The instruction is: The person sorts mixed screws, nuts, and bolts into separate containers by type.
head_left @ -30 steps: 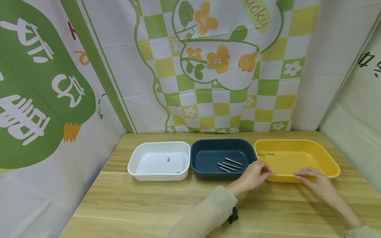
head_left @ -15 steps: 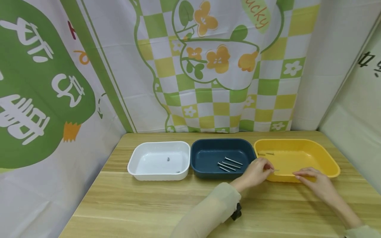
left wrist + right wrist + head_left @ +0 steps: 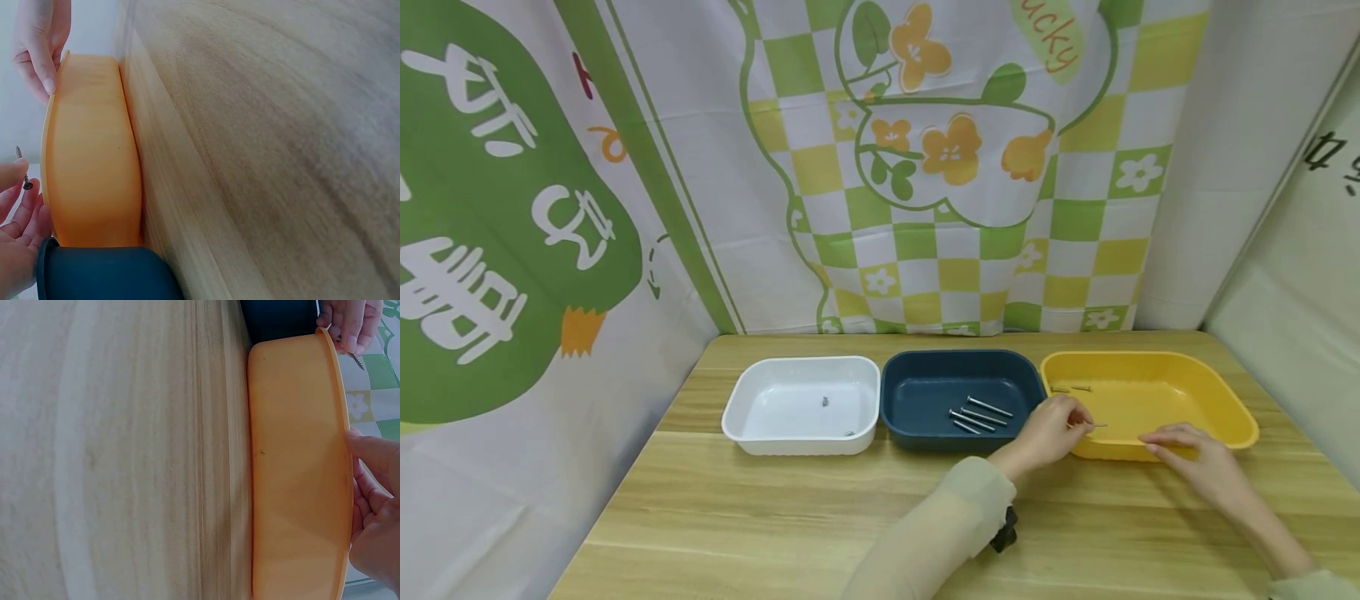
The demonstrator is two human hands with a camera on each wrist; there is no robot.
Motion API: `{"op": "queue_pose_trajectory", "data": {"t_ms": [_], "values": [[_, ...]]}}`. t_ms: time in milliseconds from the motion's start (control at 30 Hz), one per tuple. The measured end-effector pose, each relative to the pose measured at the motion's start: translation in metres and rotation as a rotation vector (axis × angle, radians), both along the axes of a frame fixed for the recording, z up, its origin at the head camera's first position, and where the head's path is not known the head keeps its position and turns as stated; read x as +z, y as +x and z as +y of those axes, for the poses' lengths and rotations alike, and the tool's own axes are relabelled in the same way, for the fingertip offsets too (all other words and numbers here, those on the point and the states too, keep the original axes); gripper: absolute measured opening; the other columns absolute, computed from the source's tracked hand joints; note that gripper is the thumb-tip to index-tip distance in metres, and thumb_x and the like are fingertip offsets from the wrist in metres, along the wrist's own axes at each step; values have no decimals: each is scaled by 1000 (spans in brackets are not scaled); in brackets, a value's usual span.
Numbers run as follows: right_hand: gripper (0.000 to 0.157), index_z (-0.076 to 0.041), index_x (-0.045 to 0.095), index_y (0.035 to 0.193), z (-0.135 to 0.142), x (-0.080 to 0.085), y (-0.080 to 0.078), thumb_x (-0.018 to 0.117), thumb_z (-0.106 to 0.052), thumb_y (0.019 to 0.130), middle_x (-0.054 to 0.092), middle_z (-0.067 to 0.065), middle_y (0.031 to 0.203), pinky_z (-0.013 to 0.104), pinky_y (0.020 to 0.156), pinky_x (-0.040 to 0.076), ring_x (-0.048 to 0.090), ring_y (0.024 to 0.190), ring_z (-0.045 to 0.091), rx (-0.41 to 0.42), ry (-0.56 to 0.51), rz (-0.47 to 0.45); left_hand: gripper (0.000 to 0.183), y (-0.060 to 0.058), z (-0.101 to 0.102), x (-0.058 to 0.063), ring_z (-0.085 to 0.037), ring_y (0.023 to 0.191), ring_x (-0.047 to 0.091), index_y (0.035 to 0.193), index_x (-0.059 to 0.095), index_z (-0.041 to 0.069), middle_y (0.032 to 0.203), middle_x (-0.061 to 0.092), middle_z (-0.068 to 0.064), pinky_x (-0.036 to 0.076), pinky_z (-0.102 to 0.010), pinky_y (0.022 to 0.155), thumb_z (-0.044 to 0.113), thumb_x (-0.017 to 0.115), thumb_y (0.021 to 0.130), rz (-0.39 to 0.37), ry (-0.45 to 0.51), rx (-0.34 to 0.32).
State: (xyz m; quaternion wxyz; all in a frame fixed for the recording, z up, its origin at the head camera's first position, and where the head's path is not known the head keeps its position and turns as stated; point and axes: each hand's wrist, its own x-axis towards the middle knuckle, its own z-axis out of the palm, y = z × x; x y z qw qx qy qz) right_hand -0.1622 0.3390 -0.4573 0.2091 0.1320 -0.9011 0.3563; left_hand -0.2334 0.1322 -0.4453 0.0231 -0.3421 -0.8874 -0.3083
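Note:
My left hand (image 3: 1054, 429) pinches a small threaded screw (image 3: 24, 169) between thumb and fingers, above the near left part of the yellow tray (image 3: 1150, 408). In the right wrist view the tip of this screw (image 3: 357, 361) points away from the fingers. My right hand (image 3: 1198, 462) holds the tray's near rim, thumb outside and fingers over the inner side, as the right wrist view shows (image 3: 378, 500). Two small screws (image 3: 1081, 387) lie at the far left inside the yellow tray.
Left of the yellow tray stands a dark blue tray (image 3: 962, 367) with several long metal bolts or nails (image 3: 988, 407). Beside it is a white tray (image 3: 775, 417) with two small metal pieces (image 3: 825, 402). All stand on a wooden table (image 3: 760, 517) before a patterned curtain (image 3: 955, 250).
My left hand has shifted slightly right and away from me with the screw, which now shows more clearly over the yellow tray. The right hand has stayed at the rim.

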Motion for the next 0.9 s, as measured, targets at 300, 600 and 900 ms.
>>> {"op": "queue_pose_trajectory", "data": {"t_ms": [300,600,900], "values": [[8,-3,69,88,0,0,0,66,-6,81,50,-33,90,-3,76,20,35,89,-24,-8,4,-10,8,-2,2,1,5,76,50,92,67,17,86,60,10,34,-3,69,21,61,88,5,-23,9],[8,-3,69,87,2,2,-2,67,-3,80,51,-34,90,-3,76,21,37,88,-24,11,1,15,14,-1,-5,6,2,83,51,99,67,17,95,60,9,31,-2,68,24,61,88,19,-21,-21],[9,-1,68,86,3,6,-1,68,-4,79,52,-33,88,-3,74,24,36,87,-27,0,39,16,16,9,-36,14,-3,87,50,101,65,15,97,58,3,32,-4,71,24,60,89,17,-5,-61]]}}
